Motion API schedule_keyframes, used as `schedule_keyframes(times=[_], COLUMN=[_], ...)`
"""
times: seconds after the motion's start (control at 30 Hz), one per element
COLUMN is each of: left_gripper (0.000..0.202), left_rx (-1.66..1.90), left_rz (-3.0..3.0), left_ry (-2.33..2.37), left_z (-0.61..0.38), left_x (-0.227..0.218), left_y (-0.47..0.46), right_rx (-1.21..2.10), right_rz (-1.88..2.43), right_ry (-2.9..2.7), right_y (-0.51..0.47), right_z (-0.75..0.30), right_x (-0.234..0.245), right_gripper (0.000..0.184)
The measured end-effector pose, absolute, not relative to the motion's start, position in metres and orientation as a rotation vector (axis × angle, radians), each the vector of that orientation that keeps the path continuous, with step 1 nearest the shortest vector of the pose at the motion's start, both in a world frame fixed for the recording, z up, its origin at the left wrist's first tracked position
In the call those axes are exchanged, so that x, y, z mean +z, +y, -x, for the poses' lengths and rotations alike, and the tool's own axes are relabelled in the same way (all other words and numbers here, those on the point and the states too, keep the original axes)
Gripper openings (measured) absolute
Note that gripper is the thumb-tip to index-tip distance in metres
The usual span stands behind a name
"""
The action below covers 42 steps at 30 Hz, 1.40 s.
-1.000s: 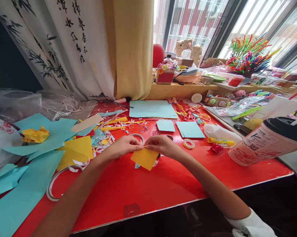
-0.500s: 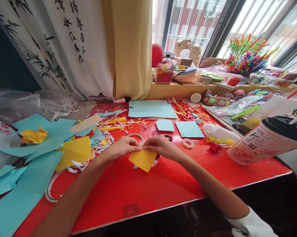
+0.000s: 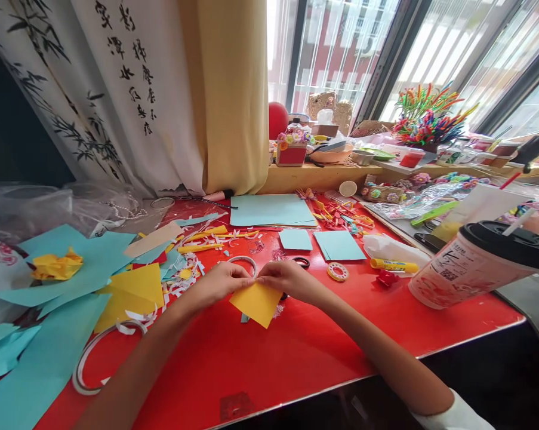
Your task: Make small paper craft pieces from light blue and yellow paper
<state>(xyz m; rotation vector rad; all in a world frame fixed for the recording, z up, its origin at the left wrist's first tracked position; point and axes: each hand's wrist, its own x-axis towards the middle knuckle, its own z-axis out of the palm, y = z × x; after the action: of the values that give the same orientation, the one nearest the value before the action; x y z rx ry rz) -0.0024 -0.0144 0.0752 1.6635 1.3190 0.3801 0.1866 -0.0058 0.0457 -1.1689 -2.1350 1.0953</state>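
Over a red worktop (image 3: 197,373), the left hand (image 3: 223,280) and right hand (image 3: 291,279) pinch the upper corner of a yellow paper (image 3: 258,303) between them. The step looks like fine work at that corner; the next move calls for steady edges. Fingers hide any crease. Behind the right hand, a half-covered black loop (image 3: 308,263) may be a scissors handle.

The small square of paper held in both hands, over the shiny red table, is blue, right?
Not quite: the small square of paper is yellow, not blue, as the head view shows. The left hand and right hand do both hold it over the shiny red table.
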Motion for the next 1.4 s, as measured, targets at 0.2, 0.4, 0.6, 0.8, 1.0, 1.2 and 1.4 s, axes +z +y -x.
schedule_keyframes(times=[0.2,0.4,0.6,0.8,1.0,1.2,1.4], left_gripper=[0.036,0.040,0.042,0.043,0.040,0.036,0.032], left_rx=[0.340,0.384,0.353,0.346,0.411,0.458,0.429], left_rz=[-1.639,-1.679,-1.661,-1.644,-1.666,-1.657,-1.662], left_ry=[1.348,1.333,1.335,1.361,1.307,1.279,1.280], left_z=[0.0030,0.0054,0.0026,0.0008,0.0004,-0.0006,-0.0006], left_x=[0.0741,0.0708,0.0724,0.0738,0.0707,0.0699,0.0699], left_y=[-0.0126,-0.0111,-0.0126,-0.0138,-0.0115,-0.0097,-0.0104], right_rx=[1.115,1.107,1.009,1.011,1.032,1.067,1.069], right_rz=[1.141,1.177,1.213,1.193,1.179,1.152,1.161], right_ry=[-2.083,-2.129,-2.123,-2.130,-2.125,-2.102,-2.119], right_y=[-0.0061,-0.0062,-0.0070,-0.0057,-0.0044,-0.0040,-0.0059], right_z=[-0.1828,-0.1841,-0.1844,-0.1853,-0.1862,-0.1877,-0.1862], right_x=[0.0405,0.0461,0.0472,0.0444,0.0443,0.0476,0.0460], right_gripper=[0.021,0.024,0.020,0.020,0.016,0.018,0.022])
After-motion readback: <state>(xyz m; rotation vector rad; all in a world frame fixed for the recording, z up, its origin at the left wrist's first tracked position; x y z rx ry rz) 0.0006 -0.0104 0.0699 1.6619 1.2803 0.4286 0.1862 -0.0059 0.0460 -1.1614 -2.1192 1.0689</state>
